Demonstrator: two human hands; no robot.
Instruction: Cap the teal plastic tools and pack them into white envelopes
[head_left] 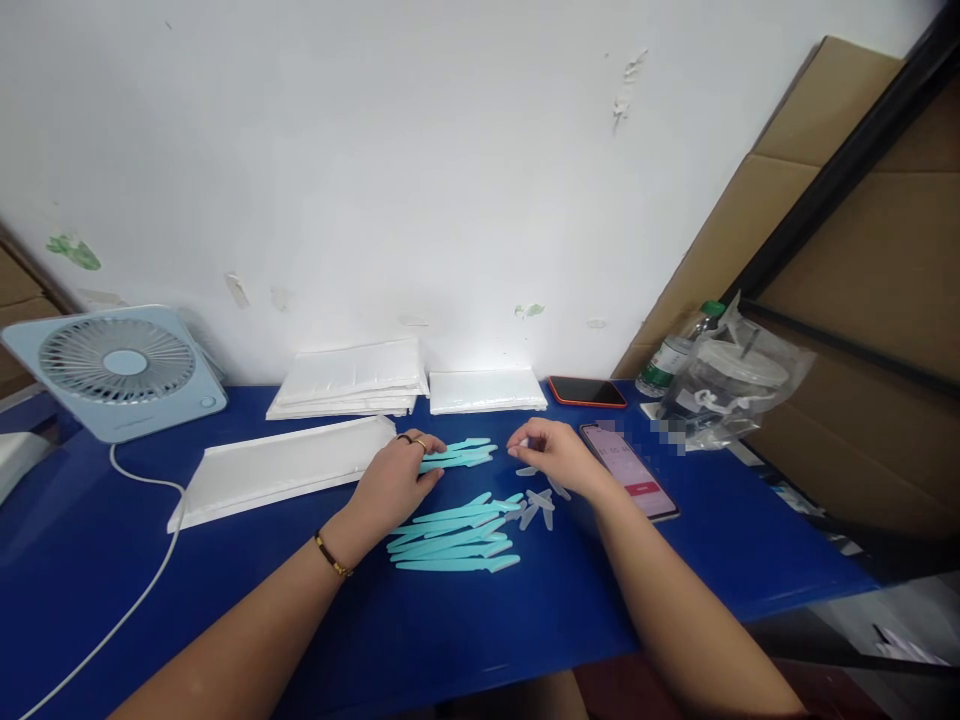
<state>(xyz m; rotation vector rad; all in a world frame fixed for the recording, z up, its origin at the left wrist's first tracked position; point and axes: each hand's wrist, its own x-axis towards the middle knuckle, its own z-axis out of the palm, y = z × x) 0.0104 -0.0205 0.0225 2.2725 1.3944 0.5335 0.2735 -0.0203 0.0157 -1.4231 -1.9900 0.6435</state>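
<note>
My left hand (pixel 401 478) is closed over the handle ends of a few turquoise eyebrow razors (pixel 469 456), whose blade ends point right. How many of these it grips is hidden by the fingers. To their right my right hand (pixel 551 450) is pinched on a small whitish blade cap (pixel 523 442), partly covered by the fingertips. Below the hands, several more turquoise razors (pixel 450 535) lie side by side in a loose row. Several translucent blade caps (pixel 538 508) are scattered beside their blade ends, below my right hand.
A white padded envelope (pixel 281 465) lies left, with stacked white packets (pixel 349 375) and another packet (pixel 487 390) along the wall. A blue fan (pixel 124 365) stands far left. Two phones, one lit (pixel 630 470) and one dark (pixel 587 391), a bottle (pixel 667 355) and a bagged cup (pixel 731 385) sit right.
</note>
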